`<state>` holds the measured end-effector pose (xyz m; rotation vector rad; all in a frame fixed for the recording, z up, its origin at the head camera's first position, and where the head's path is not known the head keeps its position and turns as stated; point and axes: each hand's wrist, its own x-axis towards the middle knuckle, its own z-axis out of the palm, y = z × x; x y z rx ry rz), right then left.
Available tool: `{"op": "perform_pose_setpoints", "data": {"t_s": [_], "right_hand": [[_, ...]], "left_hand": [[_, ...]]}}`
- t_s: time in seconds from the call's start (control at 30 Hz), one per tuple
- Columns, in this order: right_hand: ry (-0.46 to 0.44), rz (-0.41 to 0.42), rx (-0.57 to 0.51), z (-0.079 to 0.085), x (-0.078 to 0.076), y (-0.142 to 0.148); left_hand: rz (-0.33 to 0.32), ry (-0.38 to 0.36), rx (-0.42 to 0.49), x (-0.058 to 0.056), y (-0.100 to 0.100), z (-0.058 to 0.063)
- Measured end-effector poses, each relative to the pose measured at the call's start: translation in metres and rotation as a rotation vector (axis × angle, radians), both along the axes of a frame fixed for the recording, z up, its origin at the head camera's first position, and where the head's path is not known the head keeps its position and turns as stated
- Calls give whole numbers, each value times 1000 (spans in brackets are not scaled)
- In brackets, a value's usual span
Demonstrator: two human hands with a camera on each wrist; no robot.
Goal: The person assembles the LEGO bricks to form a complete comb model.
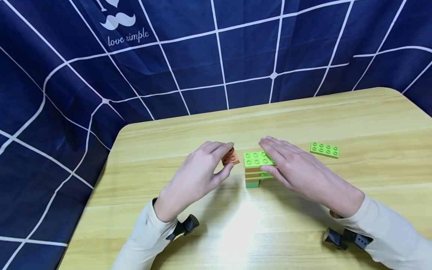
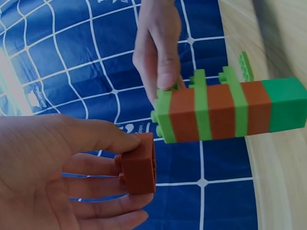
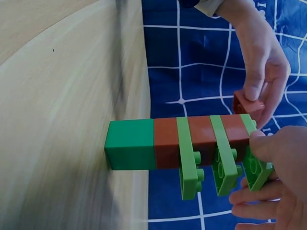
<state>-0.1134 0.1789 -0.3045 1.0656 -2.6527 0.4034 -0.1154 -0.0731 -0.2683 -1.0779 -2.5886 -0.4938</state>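
Observation:
My left hand (image 1: 194,174) pinches an orange-brown toy building brick (image 1: 230,156), thumb on one side and fingers on the other. That brick is held a little left of a tower, apart from it, and its studs show in the left wrist view. The tower stacks a dark green brick (image 3: 132,143) at the bottom, then brown bricks alternating with thin light green plates that jut out to one side. At the top lies a light green plate (image 1: 254,159); my right hand (image 1: 300,170) holds its right end between thumb and fingers.
Right of the tower, a loose light green plate (image 1: 324,150) lies studs up on the wooden table (image 1: 152,157). A dark blue curtain (image 1: 189,48) with white lines hangs behind the table's far edge.

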Motion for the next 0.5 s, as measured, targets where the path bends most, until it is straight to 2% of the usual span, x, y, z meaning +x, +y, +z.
{"op": "perform_pose_setpoints", "data": {"t_s": [0.23,0.5], "right_hand": [[-10,1,-4,-1,0,-1],[-9,8,-6,-2,-2,-1]], "left_hand": [[-48,14,8,0,5,3],[-79,-6,-14,-3,9,3]]}}
